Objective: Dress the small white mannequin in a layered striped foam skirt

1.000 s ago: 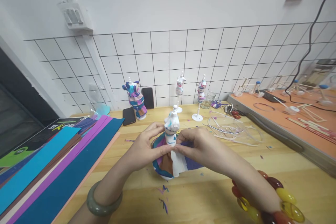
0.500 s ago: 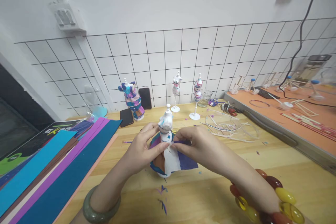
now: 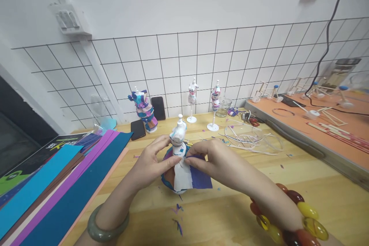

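A small white mannequin doll (image 3: 178,135) stands on the wooden table (image 3: 236,207), wearing a skirt of coloured foam pieces (image 3: 184,177) in white, purple, brown and blue. My left hand (image 3: 150,161) pinches the skirt at the doll's waist from the left. From the right, my right hand (image 3: 213,159) pinches a purple foam piece against the same waist. Both hands have their fingers closed on the skirt. A green bangle (image 3: 106,225) is on my left wrist, and a beaded bracelet (image 3: 291,219) on my right.
Coloured foam sheets (image 3: 57,184) are stacked at the left. By the grid wall stand a dressed doll (image 3: 143,109), two phones (image 3: 158,108), two bare mannequins (image 3: 213,103) and a glass bowl (image 3: 225,108). Clear plastic strips (image 3: 248,136) lie at right; an orange board (image 3: 323,123) holds stick models.
The view shifted slightly, so the doll and hands appear a little further left. My fingers keep pinching the skirt at the waist, with the purple piece pressed closer to the doll.
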### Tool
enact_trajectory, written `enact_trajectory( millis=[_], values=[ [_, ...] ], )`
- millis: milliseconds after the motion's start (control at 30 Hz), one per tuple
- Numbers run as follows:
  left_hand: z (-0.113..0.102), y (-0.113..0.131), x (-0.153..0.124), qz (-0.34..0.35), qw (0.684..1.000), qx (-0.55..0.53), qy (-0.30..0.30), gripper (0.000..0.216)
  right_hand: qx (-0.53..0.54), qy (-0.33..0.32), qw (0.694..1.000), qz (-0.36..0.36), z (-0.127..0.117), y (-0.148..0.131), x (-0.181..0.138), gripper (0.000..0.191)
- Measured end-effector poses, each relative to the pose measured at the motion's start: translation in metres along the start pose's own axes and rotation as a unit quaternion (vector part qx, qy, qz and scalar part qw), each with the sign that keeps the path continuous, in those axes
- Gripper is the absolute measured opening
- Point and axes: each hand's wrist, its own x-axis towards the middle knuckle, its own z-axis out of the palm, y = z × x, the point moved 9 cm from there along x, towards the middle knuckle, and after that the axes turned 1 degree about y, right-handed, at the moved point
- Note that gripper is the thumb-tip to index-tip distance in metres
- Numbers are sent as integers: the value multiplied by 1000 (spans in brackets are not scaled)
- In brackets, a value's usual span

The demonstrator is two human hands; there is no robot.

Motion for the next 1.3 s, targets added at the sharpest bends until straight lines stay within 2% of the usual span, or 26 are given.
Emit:
enact_trajectory(
  millis=[133, 267, 633, 933, 1300],
  values=[
    [-1, -2, 1, -3, 1000, 9, 7, 31, 47, -20, 999, -9, 4, -1, 2, 17],
    [0, 0, 1, 2, 1000, 14, -2, 33, 77, -29, 997, -5, 7, 2, 4, 17],
    [8, 4, -1, 22, 997, -13, -67, 31, 82, -30, 996, -4, 6, 7, 5, 16],
    [6, 2, 0, 11, 999, 3, -50, 23, 90, -35, 995, -30, 9, 0, 5, 14],
    [8, 1, 1, 21, 998, -3, -50, 36, 83, 2, 997, -2, 12, 12, 8, 10]
  ],
)
